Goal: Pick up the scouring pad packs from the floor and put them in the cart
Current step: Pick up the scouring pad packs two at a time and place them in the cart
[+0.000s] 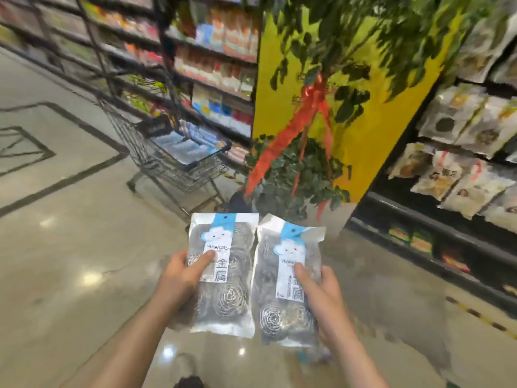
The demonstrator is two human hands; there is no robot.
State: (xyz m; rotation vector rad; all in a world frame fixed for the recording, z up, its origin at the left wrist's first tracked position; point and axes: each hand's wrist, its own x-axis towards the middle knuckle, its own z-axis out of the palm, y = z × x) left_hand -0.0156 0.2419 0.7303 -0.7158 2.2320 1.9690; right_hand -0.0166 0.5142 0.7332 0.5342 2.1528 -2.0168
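I hold two clear packs of steel scouring pads side by side in front of me, above the floor. My left hand (183, 275) grips the left pack (223, 287), thumb on its white label. My right hand (321, 292) grips the right pack (285, 306) the same way. Each pack has a blue header with a cloud figure. The wire shopping cart (167, 161) stands ahead and to the left, with several similar packs lying in its basket (187, 142).
A potted plant (296, 175) with red ribbons stands just beyond the packs, in front of a yellow pillar (377, 130). Stocked shelves run along the left rear (212, 63) and the right side (461, 152). Shiny tiled floor (70, 247) spreads to the left.
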